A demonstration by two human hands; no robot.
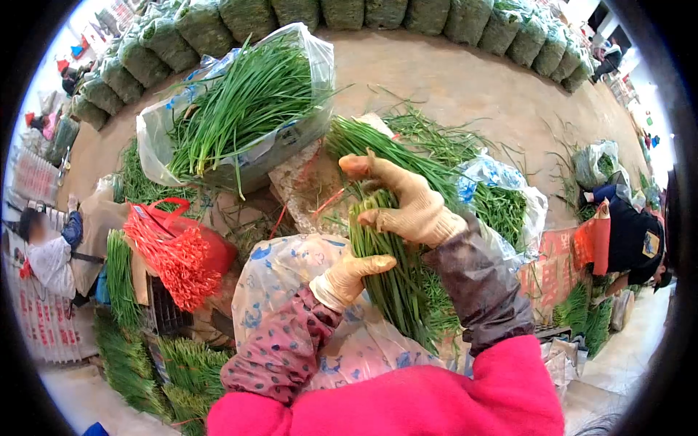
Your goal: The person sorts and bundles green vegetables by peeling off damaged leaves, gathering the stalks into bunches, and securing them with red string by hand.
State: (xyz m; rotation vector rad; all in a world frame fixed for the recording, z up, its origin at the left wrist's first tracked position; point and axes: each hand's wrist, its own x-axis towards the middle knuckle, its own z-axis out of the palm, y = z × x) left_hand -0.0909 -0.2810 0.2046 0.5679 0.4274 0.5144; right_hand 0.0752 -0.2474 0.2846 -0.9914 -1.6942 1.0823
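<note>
Upright in front of me is a bunch of garlic chives, its pale cut ends at the top and its leaves hanging toward my lap. My left hand, in a pale glove, is closed round the bunch's middle, thumb across the front. Near the cut ends, my gloved right hand grips the bunch; its thumb lies over the stems and one bare-tipped finger sticks out above. Its other fingers are partly hidden. Under the bunch, a clear plastic sheet with blue print covers my lap.
Loose chives lie in an open plastic bag ahead and a second bag at right. Red ties hang from a red bag at left. Tied chive bundles lie at lower left. Filled sacks line the back. People sit on both sides.
</note>
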